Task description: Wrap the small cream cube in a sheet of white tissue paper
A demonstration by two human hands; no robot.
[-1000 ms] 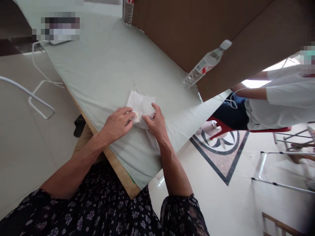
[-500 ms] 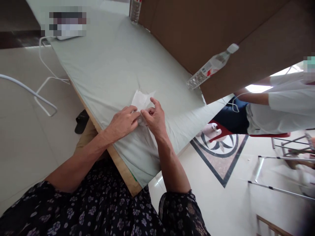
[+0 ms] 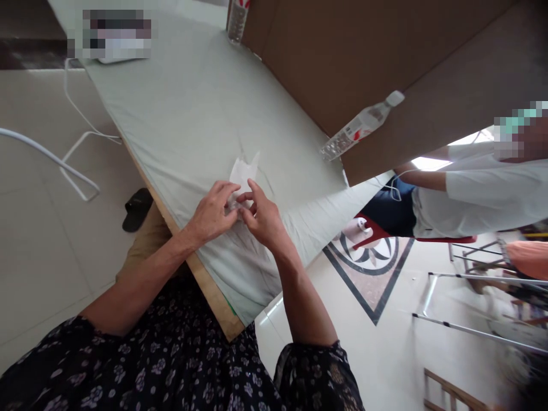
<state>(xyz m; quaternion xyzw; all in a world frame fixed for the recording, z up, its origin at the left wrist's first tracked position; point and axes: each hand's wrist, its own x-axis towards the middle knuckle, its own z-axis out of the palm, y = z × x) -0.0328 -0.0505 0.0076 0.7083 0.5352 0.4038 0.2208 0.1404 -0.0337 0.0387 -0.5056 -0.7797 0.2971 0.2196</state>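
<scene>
A thin, crumpled white sheet (image 3: 245,172), paper or plastic, lies on the pale cloth-covered table near its corner. Its upper end sticks up in points beyond my fingers, and a more see-through part shows between my hands. My left hand (image 3: 214,210) is closed on the sheet's left side, fingers curled and thumb toward the middle. From the right, my right hand (image 3: 262,217) pinches the sheet close to the left thumb, its index finger raised. The fingers hide the sheet's lower part.
A large brown cardboard panel (image 3: 342,63) stands along the table's far side. One clear bottle (image 3: 362,125) leans by it; another bottle (image 3: 237,23) stands farther back. A white cable (image 3: 51,149) hangs at left. A seated person in a white shirt (image 3: 483,200) is at right.
My right hand has shifted slightly left and down, its index finger now bent over the sheet. The sheet's top has folded narrower. The view has turned a little.
</scene>
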